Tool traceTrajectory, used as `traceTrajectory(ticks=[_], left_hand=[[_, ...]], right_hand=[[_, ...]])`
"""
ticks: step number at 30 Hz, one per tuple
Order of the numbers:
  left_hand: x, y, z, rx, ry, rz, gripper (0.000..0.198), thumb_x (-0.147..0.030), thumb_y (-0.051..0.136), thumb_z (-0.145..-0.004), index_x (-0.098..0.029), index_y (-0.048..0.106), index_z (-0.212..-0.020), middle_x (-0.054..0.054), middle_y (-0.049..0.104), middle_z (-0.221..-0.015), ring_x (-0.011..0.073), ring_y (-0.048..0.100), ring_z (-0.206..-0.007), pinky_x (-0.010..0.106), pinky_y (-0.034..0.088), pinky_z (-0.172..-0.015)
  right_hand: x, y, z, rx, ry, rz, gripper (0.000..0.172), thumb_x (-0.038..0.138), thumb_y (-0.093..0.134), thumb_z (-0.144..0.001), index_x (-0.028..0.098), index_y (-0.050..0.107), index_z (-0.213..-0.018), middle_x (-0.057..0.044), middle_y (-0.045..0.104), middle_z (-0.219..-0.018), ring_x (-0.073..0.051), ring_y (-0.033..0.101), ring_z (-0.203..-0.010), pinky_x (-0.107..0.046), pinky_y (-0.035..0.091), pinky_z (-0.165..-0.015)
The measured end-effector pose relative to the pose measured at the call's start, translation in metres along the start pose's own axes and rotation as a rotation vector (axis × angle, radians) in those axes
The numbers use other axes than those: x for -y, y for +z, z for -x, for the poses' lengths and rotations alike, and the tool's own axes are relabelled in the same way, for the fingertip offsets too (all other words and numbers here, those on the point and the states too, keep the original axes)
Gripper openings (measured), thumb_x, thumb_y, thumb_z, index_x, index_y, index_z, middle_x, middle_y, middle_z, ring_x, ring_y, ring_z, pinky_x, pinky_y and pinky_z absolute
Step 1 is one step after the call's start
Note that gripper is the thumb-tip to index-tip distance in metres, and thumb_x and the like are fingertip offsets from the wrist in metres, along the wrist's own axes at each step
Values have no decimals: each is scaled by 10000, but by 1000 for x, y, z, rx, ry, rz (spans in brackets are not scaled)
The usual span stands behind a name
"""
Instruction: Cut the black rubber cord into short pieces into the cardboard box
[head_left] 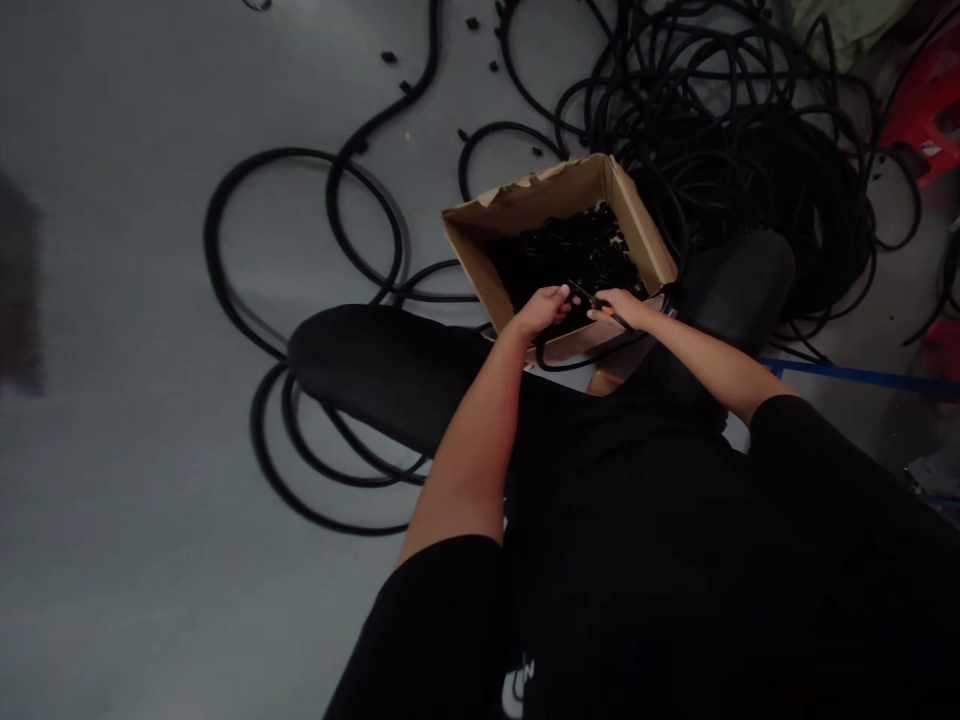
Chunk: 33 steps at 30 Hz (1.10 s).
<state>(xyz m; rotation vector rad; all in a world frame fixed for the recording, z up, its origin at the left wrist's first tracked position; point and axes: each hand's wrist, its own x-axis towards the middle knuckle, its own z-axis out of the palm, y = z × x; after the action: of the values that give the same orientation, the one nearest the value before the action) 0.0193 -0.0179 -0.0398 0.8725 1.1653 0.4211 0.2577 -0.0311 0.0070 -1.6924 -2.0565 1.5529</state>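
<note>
Both hands meet over the near edge of an open cardboard box (652, 225) that holds many small black pieces (570, 250). In my right hand (624, 308) is a pair of scissors (607, 310) with dark blades and orange-and-black handles, pointing toward the left hand. The fingers of my left hand (546, 309) are closed in a pinch around the end of a black hose (559, 368), which loops down below the hand and off to the right. The exact grip on the hose end is too dark to make out.
A large tangle of black hose (735, 130) lies beyond the box at the right, with looser loops (217, 230) across the grey floor at the left. Small black bits (388, 57) are scattered there. A red plastic stool (926, 120) and a blue bar (862, 374) are at the right.
</note>
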Motion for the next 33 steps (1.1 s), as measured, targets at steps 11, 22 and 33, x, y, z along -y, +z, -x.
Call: traceTrajectory(ticks=[11,22,33], left_hand=[[-8,2,10,28,-40,7,539,-648,754,-1217,-190,737,-934,-44,468,-634,114,356,-535,257,324,-552],[4,-3,1,-30,149,-333,270,-463,764,-1125,-230,697,-1006,-60,532,-691,160,481,-675,286,415,-692],[6,-9,-6,-176,62,-410,338,-447,631,-1206,-250,666,-933,4,566,-769,220,534,-775,338,427,-765]], right_hand=[[15,-7,11,27,51,-42,147,240,804,-976,214,672,-917,57,606,-751,-173,603,-777,-276,427,-780],[14,-6,9,-7,224,-357,314,146,839,-1053,276,568,-959,120,500,-570,-144,498,-521,-226,383,-542],[4,-3,8,41,318,-270,283,227,834,-1144,251,592,-998,91,560,-626,-143,556,-569,-214,430,-568]])
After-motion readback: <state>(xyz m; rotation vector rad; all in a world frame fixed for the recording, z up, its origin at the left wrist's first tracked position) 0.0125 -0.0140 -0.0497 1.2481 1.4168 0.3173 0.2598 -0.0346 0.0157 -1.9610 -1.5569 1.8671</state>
